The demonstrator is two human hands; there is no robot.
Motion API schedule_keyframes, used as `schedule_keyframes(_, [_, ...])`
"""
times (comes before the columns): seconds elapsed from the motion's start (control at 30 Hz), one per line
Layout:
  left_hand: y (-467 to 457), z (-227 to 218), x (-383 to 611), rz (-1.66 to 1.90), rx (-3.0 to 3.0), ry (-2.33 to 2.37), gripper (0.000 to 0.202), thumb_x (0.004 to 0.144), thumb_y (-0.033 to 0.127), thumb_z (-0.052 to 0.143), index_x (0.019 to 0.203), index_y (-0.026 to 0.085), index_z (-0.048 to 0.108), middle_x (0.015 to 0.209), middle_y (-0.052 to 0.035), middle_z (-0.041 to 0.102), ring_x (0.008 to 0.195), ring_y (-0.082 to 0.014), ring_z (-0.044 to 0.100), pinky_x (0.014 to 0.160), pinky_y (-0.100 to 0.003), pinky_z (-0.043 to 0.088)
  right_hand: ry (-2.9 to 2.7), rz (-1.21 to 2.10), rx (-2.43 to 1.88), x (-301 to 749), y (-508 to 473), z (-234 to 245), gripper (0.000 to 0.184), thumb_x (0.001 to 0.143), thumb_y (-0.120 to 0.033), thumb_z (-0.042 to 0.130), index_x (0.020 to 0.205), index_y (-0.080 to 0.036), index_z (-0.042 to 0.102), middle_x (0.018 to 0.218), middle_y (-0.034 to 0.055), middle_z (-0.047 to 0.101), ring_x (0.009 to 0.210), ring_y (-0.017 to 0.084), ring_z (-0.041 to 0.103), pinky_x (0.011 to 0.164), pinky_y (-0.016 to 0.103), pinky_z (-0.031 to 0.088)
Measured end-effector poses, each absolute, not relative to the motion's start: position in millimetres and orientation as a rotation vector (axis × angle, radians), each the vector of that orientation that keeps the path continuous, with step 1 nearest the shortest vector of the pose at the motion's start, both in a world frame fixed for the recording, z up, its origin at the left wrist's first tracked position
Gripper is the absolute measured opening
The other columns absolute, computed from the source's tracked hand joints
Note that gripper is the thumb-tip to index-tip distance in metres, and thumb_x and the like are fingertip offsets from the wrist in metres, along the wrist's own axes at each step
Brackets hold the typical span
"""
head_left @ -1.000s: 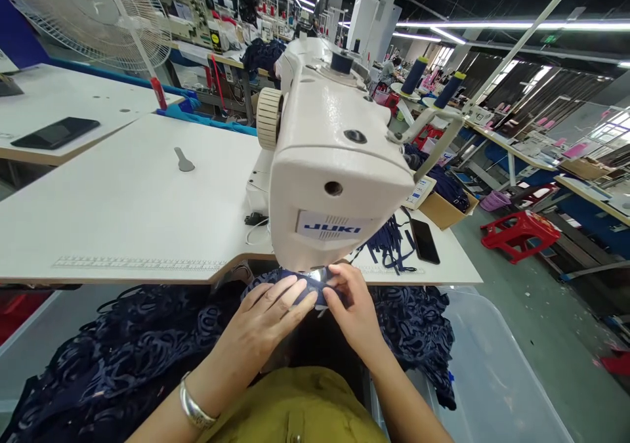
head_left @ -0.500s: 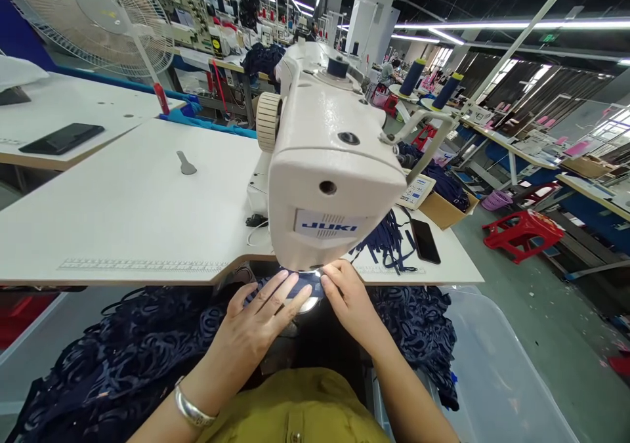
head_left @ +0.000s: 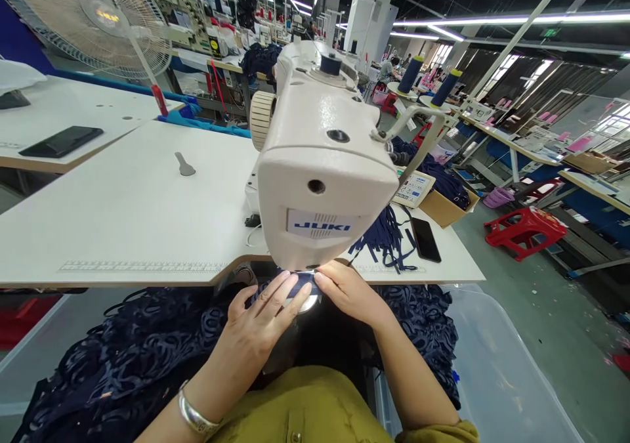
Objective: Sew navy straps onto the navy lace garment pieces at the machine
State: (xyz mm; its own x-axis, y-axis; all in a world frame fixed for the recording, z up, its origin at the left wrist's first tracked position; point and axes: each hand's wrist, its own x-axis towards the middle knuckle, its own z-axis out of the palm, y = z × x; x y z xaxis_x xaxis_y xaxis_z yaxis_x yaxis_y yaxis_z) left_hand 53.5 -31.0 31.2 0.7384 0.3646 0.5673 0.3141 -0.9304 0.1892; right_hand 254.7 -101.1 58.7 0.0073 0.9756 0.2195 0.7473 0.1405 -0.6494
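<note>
A small piece of navy fabric (head_left: 302, 283) lies under the white JUKI sewing machine's head (head_left: 329, 174), lit by the machine's lamp. My left hand (head_left: 263, 318) rests on this fabric from the left, fingers stretched out and slightly apart. On the right edge, my right hand (head_left: 350, 292) pinches the fabric between thumb and fingers. The machine head hides the needle and the fabric's far part. Patterned navy garments (head_left: 142, 351) are heaped below the table edge on the left, and more navy patterned fabric (head_left: 418, 325) hangs at the right.
On the white table (head_left: 123, 213) lies a small grey metal piece (head_left: 185, 165). Navy strips (head_left: 386, 239), a phone (head_left: 426, 239) and a cardboard box (head_left: 449, 208) are right of the machine. A clear plastic bin (head_left: 506, 364) stands below; a fan (head_left: 98, 20) is at left.
My right hand has shifted slightly left and turned flatter, with its elbow farther out. My left hand stays nearly in place. The machine appears a little farther left as the view shifts.
</note>
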Motion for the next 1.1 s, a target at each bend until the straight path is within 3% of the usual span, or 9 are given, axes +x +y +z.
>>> schedule_keyframes(0.17, [-30.4, 29.9, 50.6, 0.935, 2.87, 0.532, 0.043, 0.1, 0.017, 0.028, 0.135, 0.034, 0.046, 0.136, -0.0015, 0.055, 0.126, -0.0166, 0.05, 0.105, -0.039, 0.022, -1.714, 0.394, -1.734, 246.7, -111.1, 57.3, 0.021, 0.098, -0.024, 0.038, 0.106, -0.023, 0.057, 0.088, 0.0029, 0.057, 0.085, 0.018, 0.053, 0.078, 0.03, 0.044])
schedule_keyframes(0.4, [-28.0, 26.8, 51.5, 0.957, 2.935, 0.494, 0.05, 0.098, 0.009, 0.025, 0.142, 0.03, 0.036, 0.133, -0.0018, 0.058, 0.124, -0.0154, 0.051, 0.106, -0.037, 0.022, -1.653, 0.38, -1.734, 243.3, -106.0, 56.9, 0.022, 0.097, -0.02, 0.038, 0.089, -0.023, 0.057, 0.081, 0.0014, 0.054, 0.08, 0.017, 0.052, 0.073, 0.03, 0.042])
schedule_keyframes(0.57, [-30.8, 24.4, 51.7, 0.964, 2.893, 0.562, 0.044, 0.099, 0.018, 0.026, 0.139, 0.03, 0.042, 0.136, -0.004, 0.055, 0.124, -0.0183, 0.052, 0.104, -0.039, 0.024, -1.606, 0.369, -1.713, 242.6, -102.2, 56.7, 0.02, 0.096, -0.019, 0.038, 0.085, -0.023, 0.055, 0.078, 0.0001, 0.053, 0.076, 0.016, 0.051, 0.069, 0.028, 0.04])
schedule_keyframes(1.1, [-34.0, 25.7, 55.4, 0.992, 2.883, 0.646, 0.045, 0.098, 0.012, 0.029, 0.136, 0.029, 0.045, 0.134, -0.0043, 0.057, 0.121, -0.0172, 0.054, 0.105, -0.037, 0.023, -1.617, 0.268, -1.794, 242.3, -96.5, 56.5, 0.024, 0.093, -0.017, 0.041, 0.075, -0.022, 0.055, 0.078, 0.0015, 0.056, 0.077, 0.017, 0.052, 0.068, 0.029, 0.041])
